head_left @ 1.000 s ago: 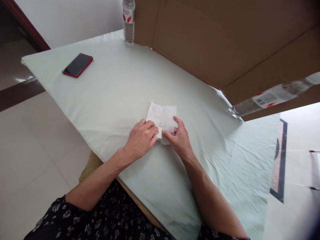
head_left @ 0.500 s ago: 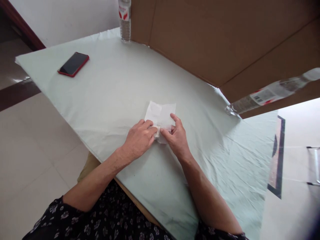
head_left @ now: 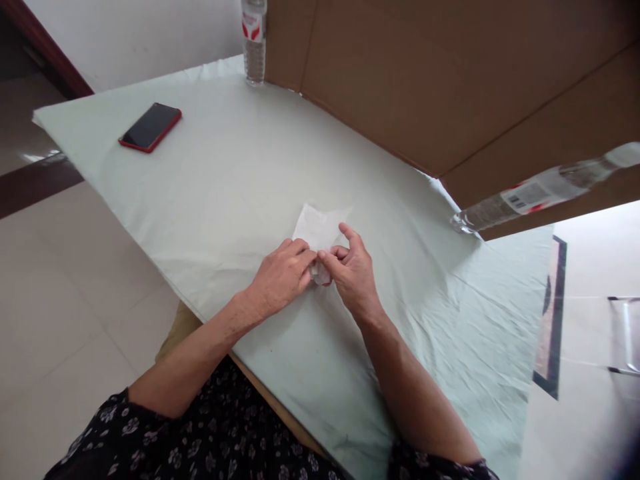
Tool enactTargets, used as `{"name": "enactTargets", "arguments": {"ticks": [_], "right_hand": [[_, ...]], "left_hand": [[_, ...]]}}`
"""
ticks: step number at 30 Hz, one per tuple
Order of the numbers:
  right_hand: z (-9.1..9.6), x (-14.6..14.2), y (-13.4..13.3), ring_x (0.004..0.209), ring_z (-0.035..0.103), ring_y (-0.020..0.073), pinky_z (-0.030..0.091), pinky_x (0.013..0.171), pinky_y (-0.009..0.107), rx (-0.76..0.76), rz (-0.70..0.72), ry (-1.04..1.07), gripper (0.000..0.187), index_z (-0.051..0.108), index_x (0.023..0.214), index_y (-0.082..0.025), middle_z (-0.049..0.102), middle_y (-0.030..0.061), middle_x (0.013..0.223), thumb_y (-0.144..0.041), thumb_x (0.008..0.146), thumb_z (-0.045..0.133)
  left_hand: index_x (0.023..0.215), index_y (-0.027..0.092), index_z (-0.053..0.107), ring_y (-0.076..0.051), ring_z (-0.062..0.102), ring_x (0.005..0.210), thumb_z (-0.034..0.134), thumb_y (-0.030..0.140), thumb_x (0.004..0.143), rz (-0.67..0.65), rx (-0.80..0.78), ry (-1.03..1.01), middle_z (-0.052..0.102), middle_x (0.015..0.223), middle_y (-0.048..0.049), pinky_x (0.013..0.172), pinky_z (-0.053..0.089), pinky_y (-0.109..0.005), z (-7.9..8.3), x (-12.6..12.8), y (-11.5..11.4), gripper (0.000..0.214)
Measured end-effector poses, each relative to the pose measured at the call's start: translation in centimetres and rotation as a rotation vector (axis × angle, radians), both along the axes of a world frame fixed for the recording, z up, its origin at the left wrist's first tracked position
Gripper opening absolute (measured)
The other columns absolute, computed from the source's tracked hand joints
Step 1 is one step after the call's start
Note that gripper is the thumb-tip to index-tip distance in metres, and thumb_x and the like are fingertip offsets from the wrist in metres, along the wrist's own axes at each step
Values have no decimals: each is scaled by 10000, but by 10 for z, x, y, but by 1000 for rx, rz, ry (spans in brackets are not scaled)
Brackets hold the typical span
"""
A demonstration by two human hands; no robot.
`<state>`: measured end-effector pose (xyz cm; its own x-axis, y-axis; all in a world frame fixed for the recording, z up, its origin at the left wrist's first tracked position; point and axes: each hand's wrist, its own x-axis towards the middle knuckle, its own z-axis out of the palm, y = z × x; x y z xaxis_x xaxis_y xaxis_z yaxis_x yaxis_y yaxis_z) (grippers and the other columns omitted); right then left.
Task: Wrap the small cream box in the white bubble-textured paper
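At the centre of the frame, your left hand [head_left: 281,277] and right hand [head_left: 353,273] meet over a white tissue [head_left: 320,230] lying on the pale cloth [head_left: 225,180], fingers curled and pinching its rolled near edge between them. A red phone [head_left: 150,127] lies at upper left, one bottle [head_left: 254,40] stands at the top beside brown cardboard [head_left: 425,73], and another bottle [head_left: 540,193] leans at the right.

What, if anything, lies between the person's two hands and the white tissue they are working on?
Nothing visible does. The left hand and the right hand both already pinch the near edge of the white tissue on the pale green cloth. The red phone and the two bottles lie well away.
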<state>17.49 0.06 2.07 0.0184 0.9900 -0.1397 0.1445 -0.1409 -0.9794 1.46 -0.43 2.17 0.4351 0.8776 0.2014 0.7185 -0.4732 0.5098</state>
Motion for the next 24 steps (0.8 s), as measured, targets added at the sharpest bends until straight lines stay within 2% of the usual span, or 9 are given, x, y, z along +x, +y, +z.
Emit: {"name": "enactTargets", "arguments": {"ticks": [3,5,8,12,16,18,21,24], "right_hand": [[6,-1,-3,535,572,107,447,445,253,-17,53,-68,892,251,1569,-121,717,34,912,-442,845,661],[7,1,-6,574,600,111,471,483,268,10,116,-119,818,266,1566,-141,740,97,1080,-421,878,608],[6,5,-12,622,613,123,521,580,308,107,214,-239,742,304,1554,-172,736,117,1182,-337,880,566],[7,8,-16,685,639,157,551,688,368,200,301,-462,759,312,1556,-164,719,141,1243,-272,854,581],[12,11,-13,676,645,172,547,698,395,288,372,-624,775,296,1571,-156,709,162,1280,-183,827,513],[14,13,-8,617,629,147,549,682,383,281,422,-581,782,301,1573,-177,709,153,1294,-153,813,486],[15,19,-1,546,614,109,553,639,344,174,442,-368,725,374,1538,-200,736,124,1244,-166,821,484],[10,28,8,584,644,120,541,588,307,97,221,-189,579,515,1410,-171,770,102,1101,-261,840,563]], "left_hand": [[1130,168,632,-232,626,1023,519,46,877,27,-58,-110,693,1095,-89,869,539,-363,-3,0,0,303],[1230,163,594,-238,623,1041,528,41,846,48,-67,-189,689,1125,-98,892,538,-384,-7,-1,0,408],[1296,166,557,-207,630,968,553,69,829,63,-105,-340,685,1119,-90,875,547,-370,-13,-3,0,477],[1175,176,600,-125,589,749,599,83,771,147,-190,-509,660,1068,-55,734,540,-292,-13,-4,0,415],[912,191,609,-119,559,732,655,151,798,213,-162,-495,609,980,-25,714,508,-285,-6,3,0,130],[822,192,579,-120,545,715,665,174,825,243,-164,-439,583,924,-14,713,493,-290,-4,7,0,88],[768,188,552,-114,529,693,652,130,823,249,-159,-354,552,893,-6,714,481,-290,-6,11,2,128],[767,183,558,-107,517,680,632,96,816,242,-137,-314,544,896,-9,704,481,-277,-8,12,3,125]]}}
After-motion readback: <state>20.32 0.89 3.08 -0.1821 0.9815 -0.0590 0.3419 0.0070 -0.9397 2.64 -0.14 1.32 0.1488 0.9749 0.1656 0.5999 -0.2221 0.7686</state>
